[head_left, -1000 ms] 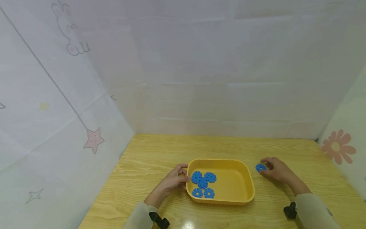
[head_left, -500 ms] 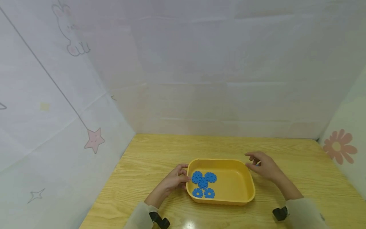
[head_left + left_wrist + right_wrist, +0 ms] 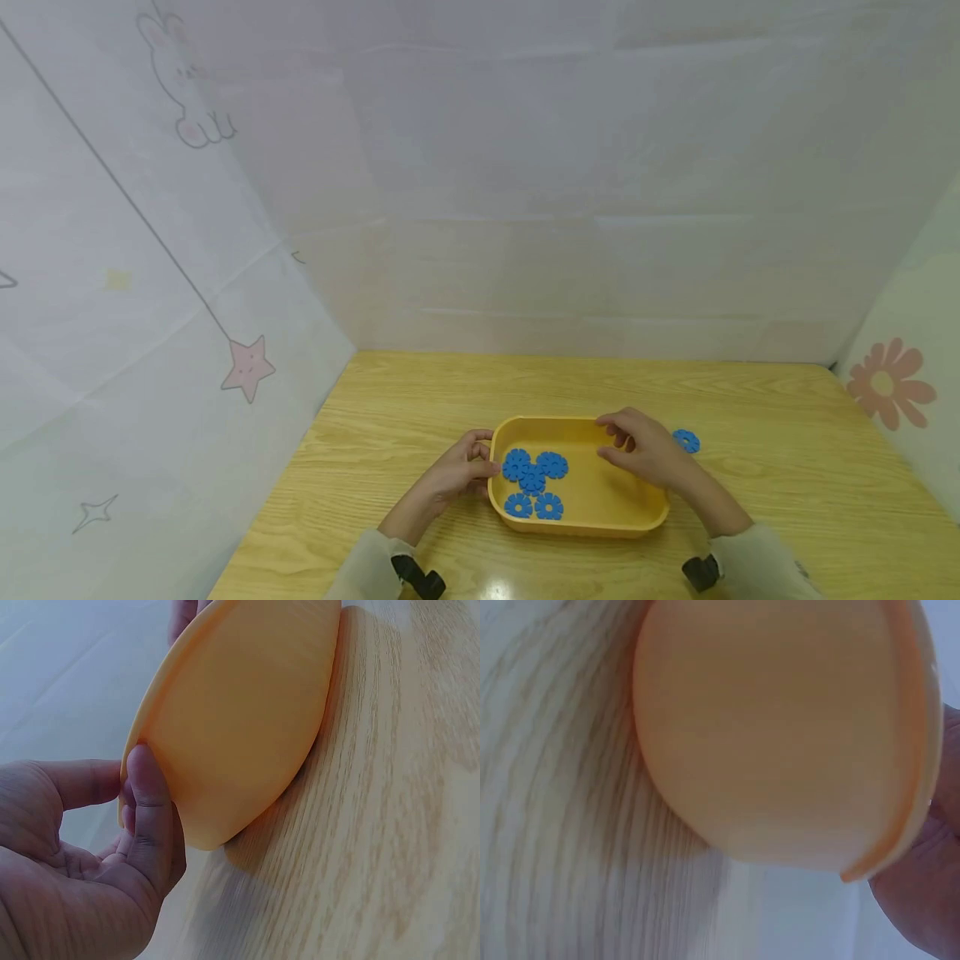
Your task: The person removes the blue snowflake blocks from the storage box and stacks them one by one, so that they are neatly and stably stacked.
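Note:
A yellow plastic tub (image 3: 592, 505) stands on the table, with several blue snowflake discs (image 3: 533, 477) lying flat in its left half. Thumb and fingers of my left hand (image 3: 459, 472) pinch the tub's left rim. In the left wrist view, that grip (image 3: 146, 817) is seen from outside the tub wall. My right hand (image 3: 648, 450) hovers over the tub's right part, fingers loosely bent and apart, nothing visible between them. One more blue disc (image 3: 692, 446) lies on the table right of the tub, beyond the right hand. The right wrist view shows the hand (image 3: 922, 892) only partly, behind the rim.
The wooden table (image 3: 420, 392) reaches back to a pale cloth wall (image 3: 600, 250). Printed cloth also hangs at the left and right sides. A black wrist strap (image 3: 417, 577) sits on each sleeve.
My right hand first touched the disc on the table, then left it there and moved left over the tub. My left hand and the tub have stayed in place.

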Demonstrator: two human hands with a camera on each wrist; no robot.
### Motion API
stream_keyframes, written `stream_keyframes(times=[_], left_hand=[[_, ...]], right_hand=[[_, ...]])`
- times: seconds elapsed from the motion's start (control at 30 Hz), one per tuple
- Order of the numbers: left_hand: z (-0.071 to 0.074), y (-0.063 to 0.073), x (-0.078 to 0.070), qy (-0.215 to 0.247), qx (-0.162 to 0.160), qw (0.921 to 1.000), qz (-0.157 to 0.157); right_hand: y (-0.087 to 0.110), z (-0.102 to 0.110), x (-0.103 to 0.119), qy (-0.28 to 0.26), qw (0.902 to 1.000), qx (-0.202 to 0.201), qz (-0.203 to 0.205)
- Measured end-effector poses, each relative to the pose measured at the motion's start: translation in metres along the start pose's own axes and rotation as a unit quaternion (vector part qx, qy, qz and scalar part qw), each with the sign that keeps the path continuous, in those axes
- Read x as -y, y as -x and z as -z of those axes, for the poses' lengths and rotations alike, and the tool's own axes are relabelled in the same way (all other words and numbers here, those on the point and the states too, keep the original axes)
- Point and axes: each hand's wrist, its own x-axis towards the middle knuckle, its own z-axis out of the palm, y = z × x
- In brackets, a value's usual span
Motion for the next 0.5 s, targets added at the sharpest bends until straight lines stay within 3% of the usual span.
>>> stream_keyframes(times=[0.27, 0.5], left_hand=[[0.000, 0.001, 0.000, 0.004, 0.003, 1.0000, 0.001], [0.000, 0.001, 0.000, 0.007, 0.002, 1.0000, 0.006]], right_hand=[[-0.010, -0.017, 0.005, -0.037, 0.9983, 0.045, -0.005], [-0.018, -0.030, 0.008, -0.021, 0.9973, 0.070, -0.001]])
